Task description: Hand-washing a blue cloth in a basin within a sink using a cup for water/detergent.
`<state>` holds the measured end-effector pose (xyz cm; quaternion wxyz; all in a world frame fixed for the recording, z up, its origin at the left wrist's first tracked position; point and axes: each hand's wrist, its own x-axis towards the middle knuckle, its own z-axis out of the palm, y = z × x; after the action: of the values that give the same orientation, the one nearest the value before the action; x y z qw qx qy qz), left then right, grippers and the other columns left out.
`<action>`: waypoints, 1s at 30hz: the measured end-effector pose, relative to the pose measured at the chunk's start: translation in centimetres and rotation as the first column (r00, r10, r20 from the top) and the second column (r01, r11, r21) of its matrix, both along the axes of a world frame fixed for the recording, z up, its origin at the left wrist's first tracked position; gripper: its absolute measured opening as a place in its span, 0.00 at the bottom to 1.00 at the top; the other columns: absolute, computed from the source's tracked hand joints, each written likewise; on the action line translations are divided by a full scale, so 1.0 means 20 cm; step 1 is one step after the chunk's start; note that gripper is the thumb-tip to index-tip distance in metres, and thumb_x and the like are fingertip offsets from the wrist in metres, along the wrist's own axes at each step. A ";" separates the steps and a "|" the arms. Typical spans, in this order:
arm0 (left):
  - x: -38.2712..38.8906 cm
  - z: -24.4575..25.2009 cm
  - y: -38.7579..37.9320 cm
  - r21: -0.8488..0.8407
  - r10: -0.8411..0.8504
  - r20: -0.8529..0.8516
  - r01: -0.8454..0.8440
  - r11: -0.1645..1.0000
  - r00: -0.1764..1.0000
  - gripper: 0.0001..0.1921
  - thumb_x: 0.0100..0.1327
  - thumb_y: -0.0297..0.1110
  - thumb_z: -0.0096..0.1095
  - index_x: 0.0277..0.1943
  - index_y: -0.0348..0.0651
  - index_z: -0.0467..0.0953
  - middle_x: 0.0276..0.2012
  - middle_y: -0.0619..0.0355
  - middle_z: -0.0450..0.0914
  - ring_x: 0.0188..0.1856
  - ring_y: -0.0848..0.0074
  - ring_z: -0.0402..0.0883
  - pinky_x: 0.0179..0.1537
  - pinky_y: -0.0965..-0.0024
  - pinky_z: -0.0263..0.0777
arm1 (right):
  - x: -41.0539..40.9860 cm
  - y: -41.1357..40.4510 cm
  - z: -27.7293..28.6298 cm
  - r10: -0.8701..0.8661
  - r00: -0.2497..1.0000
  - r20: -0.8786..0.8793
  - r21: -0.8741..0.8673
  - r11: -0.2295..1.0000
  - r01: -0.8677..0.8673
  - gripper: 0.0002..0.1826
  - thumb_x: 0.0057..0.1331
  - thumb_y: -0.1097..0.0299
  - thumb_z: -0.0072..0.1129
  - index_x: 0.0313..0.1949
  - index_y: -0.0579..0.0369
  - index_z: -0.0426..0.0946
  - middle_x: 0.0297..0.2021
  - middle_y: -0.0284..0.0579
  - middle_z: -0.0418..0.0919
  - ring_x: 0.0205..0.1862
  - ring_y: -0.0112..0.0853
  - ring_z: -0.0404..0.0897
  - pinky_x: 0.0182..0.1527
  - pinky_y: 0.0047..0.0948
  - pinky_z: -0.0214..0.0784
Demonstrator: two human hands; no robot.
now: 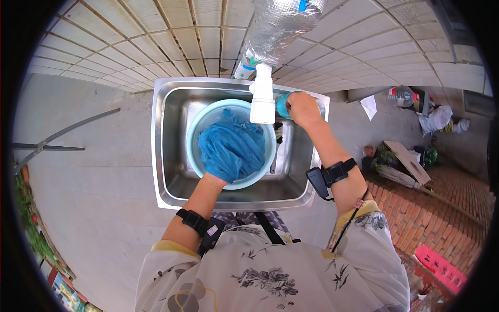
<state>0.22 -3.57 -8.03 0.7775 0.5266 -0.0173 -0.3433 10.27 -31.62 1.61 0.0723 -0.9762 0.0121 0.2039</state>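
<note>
A pale blue plastic basin (191, 142) stands in a stainless steel sink (171, 197). Wet blue cloth (234, 146) is heaped inside it, with a little water and some suds (228, 114) showing behind. My left hand (216, 180) reaches into the basin from the front; the cloth covers its fingers, leaving only the wrist visible. At the sink's back right, my right hand (305, 109) is closed around a teal object (283, 106), perhaps a container. A white plastic tap or pipe end (262, 111) hangs over the basin's back right edge. Partly hidden beside the basin lies a brush-like item (278, 132).
Foil-wrapped pipework (286, 29) rises along the tiled wall (191, 39) behind the sink. To the right are a plastic bottle (403, 96), a broom (401, 177) and a board (407, 162). A metal bar frame (66, 132) lies at left.
</note>
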 end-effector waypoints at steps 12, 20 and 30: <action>0.07 -0.08 0.05 -0.192 0.237 -0.194 -0.273 0.942 0.952 0.19 0.75 0.38 0.47 0.65 0.47 0.64 0.62 0.58 0.72 0.62 0.71 0.69 0.67 0.67 0.61 | -0.19 0.08 0.27 -0.158 0.893 0.421 0.325 0.946 0.014 0.06 0.58 0.79 0.62 0.36 0.59 0.79 0.34 0.50 0.81 0.33 0.45 0.81 0.37 0.37 0.74; 0.09 0.02 0.03 -0.077 0.235 -0.001 -0.234 0.969 0.972 0.14 0.68 0.30 0.57 0.56 0.44 0.71 0.52 0.58 0.77 0.51 0.72 0.75 0.55 0.69 0.72 | -0.46 0.67 0.09 -0.469 0.876 -0.113 0.895 0.335 0.295 0.08 0.58 0.82 0.63 0.38 0.58 0.80 0.31 0.46 0.76 0.26 0.34 0.80 0.30 0.29 0.71; 0.09 0.05 0.08 0.220 0.280 0.451 -0.410 0.885 0.847 0.06 0.65 0.26 0.57 0.44 0.41 0.77 0.40 0.58 0.81 0.39 0.74 0.80 0.43 0.73 0.77 | -0.73 0.93 -0.07 -0.413 0.848 0.333 0.757 0.653 0.021 0.16 0.59 0.83 0.55 0.47 0.61 0.74 0.42 0.53 0.73 0.46 0.50 0.74 0.50 0.41 0.68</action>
<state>1.98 -1.99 -7.11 0.7143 0.6949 -0.0288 -0.0775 -4.25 -12.95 0.26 0.4797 -0.8743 0.0326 -0.0663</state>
